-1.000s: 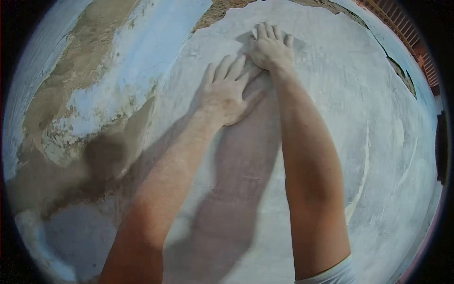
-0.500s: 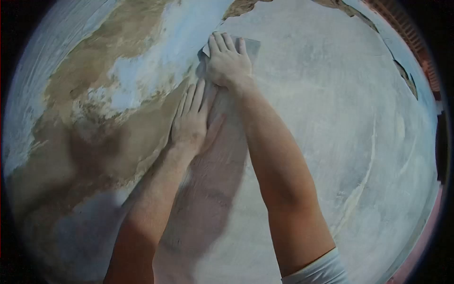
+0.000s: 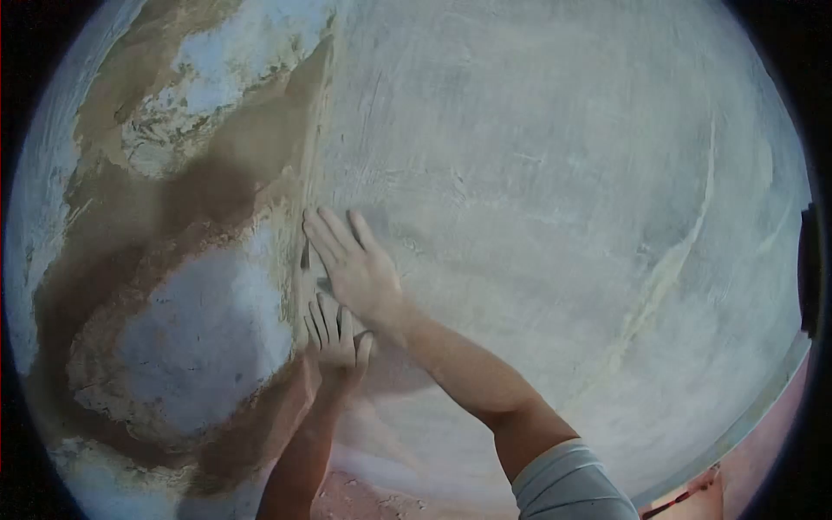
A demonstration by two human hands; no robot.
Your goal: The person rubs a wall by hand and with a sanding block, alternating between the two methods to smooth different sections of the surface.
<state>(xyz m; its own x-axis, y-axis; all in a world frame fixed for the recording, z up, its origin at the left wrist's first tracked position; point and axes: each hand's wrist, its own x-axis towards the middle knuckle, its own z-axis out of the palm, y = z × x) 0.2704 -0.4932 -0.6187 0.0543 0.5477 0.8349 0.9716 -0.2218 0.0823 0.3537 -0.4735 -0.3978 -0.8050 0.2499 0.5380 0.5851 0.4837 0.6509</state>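
Pressed flat against the plastered wall (image 3: 537, 217) is my right hand (image 3: 354, 264), its fingers stretched up and to the left. It lies over a thin grey sheet (image 3: 324, 284), mostly hidden beneath the palm; only small dark parts show at its left side. Just below, my left hand (image 3: 336, 342) also lies open, with fingers spread and pointing up, close under the right palm. Both hands are along the straight edge where the smooth pale plaster meets a rough brown strip (image 3: 247, 143).
To the left, whitish-blue patches (image 3: 204, 338) with crumbly borders interrupt the brown surface. A pale raised streak (image 3: 667, 277) runs down the plaster on the right. Below my hands is a reddish rough patch (image 3: 364, 498). A dark object (image 3: 809, 269) stands at the right edge.
Both hands have moved down along the plaster edge, and the right hand also left. The grey sheet, earlier showing beyond the right fingers, is now mostly covered. The view has shifted.
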